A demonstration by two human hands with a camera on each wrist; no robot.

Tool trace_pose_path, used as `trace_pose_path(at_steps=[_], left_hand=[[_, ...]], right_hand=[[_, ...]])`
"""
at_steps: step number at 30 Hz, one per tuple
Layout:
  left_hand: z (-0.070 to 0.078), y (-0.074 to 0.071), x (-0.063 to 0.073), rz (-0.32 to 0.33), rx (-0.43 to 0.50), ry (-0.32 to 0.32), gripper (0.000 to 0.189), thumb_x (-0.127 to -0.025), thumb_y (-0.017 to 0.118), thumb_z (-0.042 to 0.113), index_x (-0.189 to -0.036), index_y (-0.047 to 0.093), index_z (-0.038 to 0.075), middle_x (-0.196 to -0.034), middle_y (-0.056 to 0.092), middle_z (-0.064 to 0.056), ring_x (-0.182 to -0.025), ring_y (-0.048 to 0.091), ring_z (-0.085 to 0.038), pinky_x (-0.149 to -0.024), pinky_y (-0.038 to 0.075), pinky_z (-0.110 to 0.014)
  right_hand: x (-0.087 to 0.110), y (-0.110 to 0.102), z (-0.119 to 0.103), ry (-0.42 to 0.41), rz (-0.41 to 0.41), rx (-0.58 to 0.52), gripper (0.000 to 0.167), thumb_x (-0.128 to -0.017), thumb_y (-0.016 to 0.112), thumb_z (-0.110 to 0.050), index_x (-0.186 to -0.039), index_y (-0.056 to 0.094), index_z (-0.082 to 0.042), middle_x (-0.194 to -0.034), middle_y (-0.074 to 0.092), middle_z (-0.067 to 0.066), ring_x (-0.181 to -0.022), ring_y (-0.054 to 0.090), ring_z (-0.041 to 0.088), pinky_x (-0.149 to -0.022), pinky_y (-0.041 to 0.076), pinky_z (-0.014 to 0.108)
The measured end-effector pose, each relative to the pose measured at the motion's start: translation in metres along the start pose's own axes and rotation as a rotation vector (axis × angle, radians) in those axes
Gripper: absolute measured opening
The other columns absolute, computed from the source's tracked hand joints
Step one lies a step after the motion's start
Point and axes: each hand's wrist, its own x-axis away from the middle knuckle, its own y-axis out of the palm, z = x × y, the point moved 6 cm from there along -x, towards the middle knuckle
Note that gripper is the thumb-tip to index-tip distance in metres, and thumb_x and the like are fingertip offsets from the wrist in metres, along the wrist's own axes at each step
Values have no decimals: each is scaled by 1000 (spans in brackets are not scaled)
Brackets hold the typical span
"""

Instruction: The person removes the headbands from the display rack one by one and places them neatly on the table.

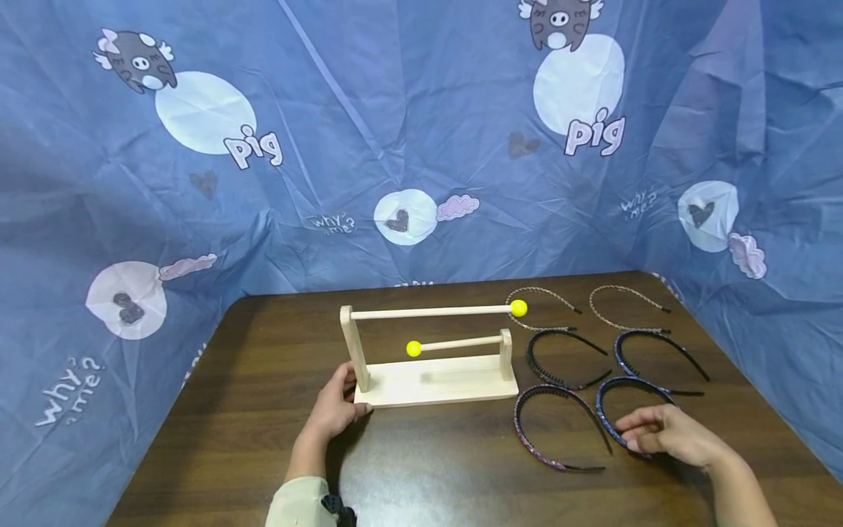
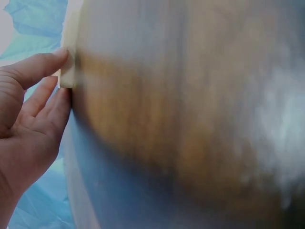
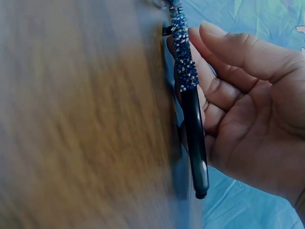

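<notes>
A pale wooden stand [image 1: 435, 380] has two upright posts, each bearing a rod tipped with a yellow ball. At its left end my left hand [image 1: 334, 410] grips the base between thumb and fingers; the left wrist view shows the thumb [image 2: 40, 67] on the base edge [image 2: 69, 71]. On the right, my right hand [image 1: 675, 435] is at the near side of a glittery blue headband [image 1: 601, 406]. In the right wrist view, fingers reach behind the headband [image 3: 186, 62], while the thumb [image 3: 233, 47] stands slightly apart from it.
Left of the blue headband lies a reddish glittery headband [image 1: 527, 435]. Behind them are a black headband [image 1: 536, 359], another blue one [image 1: 622, 355] and two thin braided ones [image 1: 527, 291], [image 1: 602, 293]. Printed blue cloth [image 1: 342, 146] hangs behind the brown table [image 1: 263, 454].
</notes>
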Motion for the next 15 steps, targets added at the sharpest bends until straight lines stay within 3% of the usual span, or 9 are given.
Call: trace_pose_path(at_steps=[8,15], left_hand=[[7,-7,10,19,0,20,73,-67,72,-14,-132,39,-5,-122,51,-30,-112,50,-42,-92,43,-49],[18,-18,28,70,-119,14,65,-72,75,0,-130,45,-1,-122,51,-28,-106,53,-44,-85,47,-52]], right_hand=[[4,5,-4,-5,3,-13,35,-86,59,0,-110,49,23,-100,62,24,-89,62,14,-73,53,25],[11,4,-16,-81,125,50,34,-88,57,1,-112,48,24,-98,62,25,-88,62,11,-69,54,27]])
